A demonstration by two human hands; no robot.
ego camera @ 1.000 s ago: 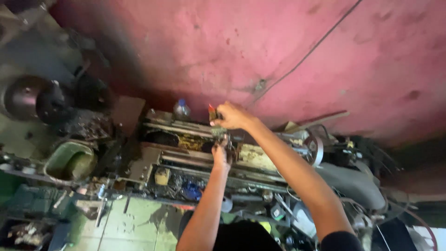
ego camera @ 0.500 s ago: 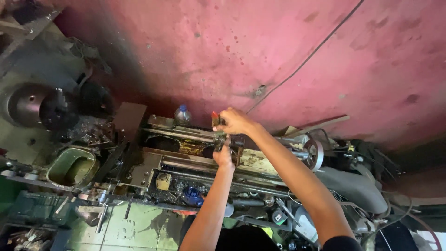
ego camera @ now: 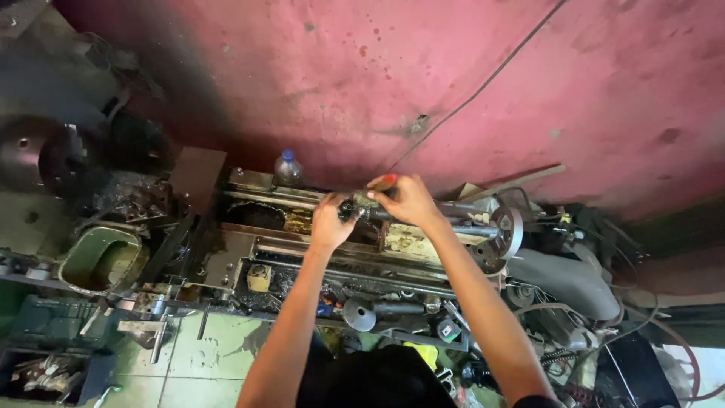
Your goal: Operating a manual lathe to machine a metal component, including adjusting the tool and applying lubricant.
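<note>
Over a grimy lathe (ego camera: 317, 253) set against a stained red wall (ego camera: 468, 83), I have both hands on the same dark metal part (ego camera: 353, 208) near the middle of the machine; my left hand (ego camera: 330, 221) is clenched around its near end, my right hand (ego camera: 408, 199) is closed over the shaft (ego camera: 468, 229) just beside it, with a small red-tipped thing (ego camera: 384, 181) showing at the fingers, too small for me to identify; the shaft runs right to a spoked handwheel (ego camera: 504, 230); a plastic bottle with a blue cap (ego camera: 287, 166) stands behind the lathe, near my left hand; a green tray (ego camera: 102, 261) sits well apart at left; loose tools (ego camera: 393, 310) lie below on the bench.
</note>
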